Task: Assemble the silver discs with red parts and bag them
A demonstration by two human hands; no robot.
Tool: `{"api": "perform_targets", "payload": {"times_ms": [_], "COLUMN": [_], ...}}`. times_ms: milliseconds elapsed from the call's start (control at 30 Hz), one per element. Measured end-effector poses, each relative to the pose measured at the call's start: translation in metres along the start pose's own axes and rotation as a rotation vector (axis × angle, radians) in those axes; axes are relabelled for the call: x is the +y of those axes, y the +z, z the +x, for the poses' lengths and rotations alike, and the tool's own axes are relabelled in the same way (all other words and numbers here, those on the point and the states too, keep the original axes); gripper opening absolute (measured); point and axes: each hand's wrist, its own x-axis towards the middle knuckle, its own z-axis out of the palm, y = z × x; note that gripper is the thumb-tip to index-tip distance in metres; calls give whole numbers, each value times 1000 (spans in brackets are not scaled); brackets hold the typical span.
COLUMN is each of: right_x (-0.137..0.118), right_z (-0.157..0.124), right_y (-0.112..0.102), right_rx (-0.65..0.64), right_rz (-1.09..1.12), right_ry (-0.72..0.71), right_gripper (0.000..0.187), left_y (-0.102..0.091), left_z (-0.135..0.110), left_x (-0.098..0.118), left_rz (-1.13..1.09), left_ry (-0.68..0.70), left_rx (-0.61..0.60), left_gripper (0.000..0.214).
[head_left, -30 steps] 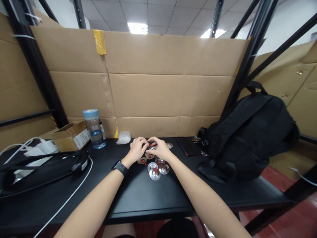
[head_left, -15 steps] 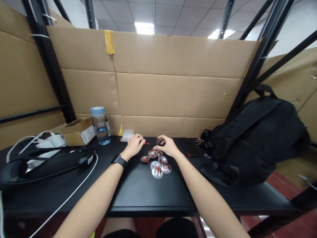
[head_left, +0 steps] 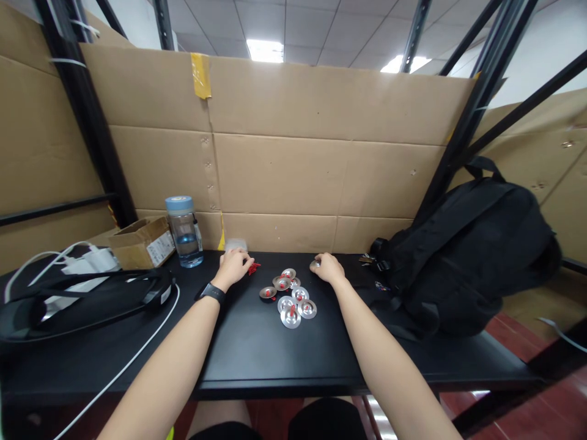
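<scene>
My left hand (head_left: 235,265) is closed, its fingertips pinched at a small bundle of red straps (head_left: 254,267) on the black tabletop; how much of the red it grips is partly hidden. My right hand (head_left: 329,267) is closed round the edge of a small metal finger cymbal (head_left: 315,264), low over the table and right of the others. Between the hands lie several round silver finger cymbals, most with red straps at their centres. One darker cymbal (head_left: 268,294) lies at the left of this group, and a shiny one (head_left: 290,316) lies nearest me.
A water bottle (head_left: 184,235) and an open cardboard box (head_left: 142,241) stand at the back left, with a black case (head_left: 92,299) and white cable in front. A black backpack (head_left: 477,256) fills the right side. Cardboard panels (head_left: 284,177) close off the back.
My right hand has moved right, away from the cluster, with the cymbal. My left hand has drawn left and down slightly, and the red strap bundle now shows beside its fingertips.
</scene>
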Motion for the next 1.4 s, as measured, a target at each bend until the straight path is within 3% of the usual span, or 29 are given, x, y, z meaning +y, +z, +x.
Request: {"api": "perform_targets", "payload": {"times_ms": [200, 533, 600, 733, 900, 1267, 1400], "right_x": [7, 4, -3, -23, -51, -59, -61], "right_z": [4, 2, 0, -6, -21, -24, -25], "right_y": [6, 8, 5, -3, -12, -9, -8], "right_rx": [-48, -70, -63, -148, -237, -264, -203], "right_rz": [55, -31, -38, 114, 233, 280, 285], "right_ry": [36, -67, -130, -414, -620, -744, -740], "right_gripper": [31, 31, 35, 33, 32, 16, 14], "left_y": [-3, -3, -3, 0, 7, 12, 14], "left_z": [-4, -5, -5, -3, 1, -5, -8], "left_x": [2, 3, 3, 1, 0, 30, 37], "left_rz": [58, 96, 96, 82, -41, -418, -445], "left_ry": [-37, -13, -9, 7, 111, 516, 560], "left_rx": [50, 32, 28, 23, -3, -234, -293], "left_gripper": [30, 26, 25, 25, 24, 15, 15]}}
